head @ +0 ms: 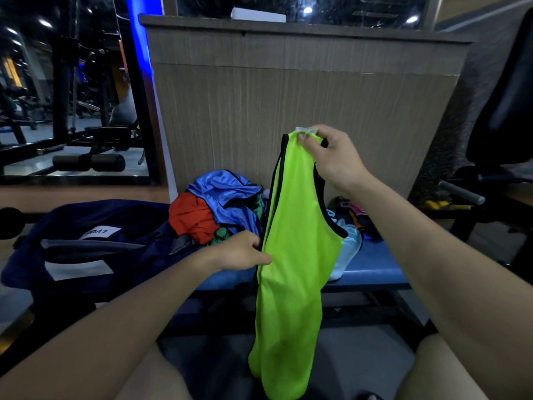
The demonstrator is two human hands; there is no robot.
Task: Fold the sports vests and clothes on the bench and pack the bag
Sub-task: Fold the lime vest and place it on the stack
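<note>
The right hand is raised at about one o'clock in the view, its thumb and fingers pinching the shoulder strap of a lime-green sports vest with black trim. The vest hangs straight down from that pinch, its lower hem dangling between the person's knees, well below the table edge. The left hand sits lower, near the centre of the view, fingers curled and gripping the vest's left side edge about halfway down.

Behind the left hand, at eleven o'clock from it, a heap of unfolded clothes lies on the blue padded table: a blue vest on top, a red garment against it on the left, and a scrap of green cloth showing underneath. To the right of the hanging vest, at three o'clock, a pale blue garment rests on the table, partly hidden by the green fabric, and beyond it lies a dark jumble of small items too dim to name.

At nine o'clock a navy sports bag lies on the table's left end, touching the clothes heap, with white and grey patches on its upper face. A wood-grain panel stands behind the table, and gym machines fill the dark space at ten o'clock.
</note>
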